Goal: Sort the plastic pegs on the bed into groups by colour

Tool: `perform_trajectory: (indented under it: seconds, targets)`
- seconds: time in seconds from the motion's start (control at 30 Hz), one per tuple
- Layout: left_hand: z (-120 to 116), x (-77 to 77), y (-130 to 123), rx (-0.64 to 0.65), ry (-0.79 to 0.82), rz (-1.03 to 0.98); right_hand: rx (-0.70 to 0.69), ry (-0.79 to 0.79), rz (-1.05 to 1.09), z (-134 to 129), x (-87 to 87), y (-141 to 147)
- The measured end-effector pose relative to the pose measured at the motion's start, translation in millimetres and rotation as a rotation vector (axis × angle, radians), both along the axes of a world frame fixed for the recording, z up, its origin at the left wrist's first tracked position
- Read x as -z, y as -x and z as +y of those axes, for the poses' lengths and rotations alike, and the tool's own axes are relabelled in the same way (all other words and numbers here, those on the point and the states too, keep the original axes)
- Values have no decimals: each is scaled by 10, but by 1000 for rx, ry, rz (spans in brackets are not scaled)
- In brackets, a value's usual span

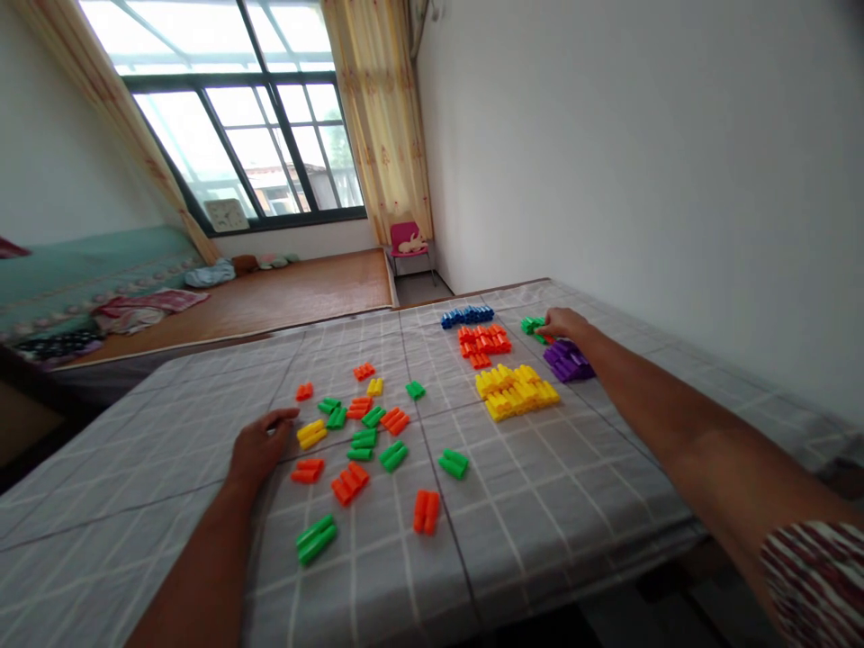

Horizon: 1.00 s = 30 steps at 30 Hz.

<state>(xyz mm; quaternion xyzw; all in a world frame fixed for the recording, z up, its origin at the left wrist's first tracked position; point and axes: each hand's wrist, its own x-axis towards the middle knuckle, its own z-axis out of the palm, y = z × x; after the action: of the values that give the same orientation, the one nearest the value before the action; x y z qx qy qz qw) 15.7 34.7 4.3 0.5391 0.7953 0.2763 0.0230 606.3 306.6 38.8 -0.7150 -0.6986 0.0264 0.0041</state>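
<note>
My left hand [263,439] rests on the cloth with its fingers loosely bent and apart, its fingertips beside a yellow ribbed plastic piece [311,435]. Scattered to its right lie several green pieces [393,455] and orange pieces [349,483], each like short tubes joined side by side. At the far right, my right hand [565,324] has its fingers closed down at a small green pile [532,326]. A bit of orange shows under its fingertips; what they grip is hidden. Just below that hand sits a purple pile [568,360].
Stacked by colour are a yellow pile [517,391], an orange-red pile [483,344] and a blue pile [467,315]. All lie on a grey checked cloth [540,504] over the table. A white wall [641,180] borders the right side. Beyond stand a low platform [310,283] and a pink chair [405,236].
</note>
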Motion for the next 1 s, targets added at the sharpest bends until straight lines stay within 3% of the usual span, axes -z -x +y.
perform_trajectory:
  seconds: [0.23,0.43,0.73,1.0]
  targets:
    - [25,39,33,24,-15,-10,35,19,-24,-91,-188,9]
    - [17,48,34,32,-23,3,32,61,-31,-232,-174,132]
    - [58,111,105,41,4,20,10,122,-25,-180,-336,60]
    - [56,124,117,67,-14,19,-102,100,-14,-194,-235,-3]
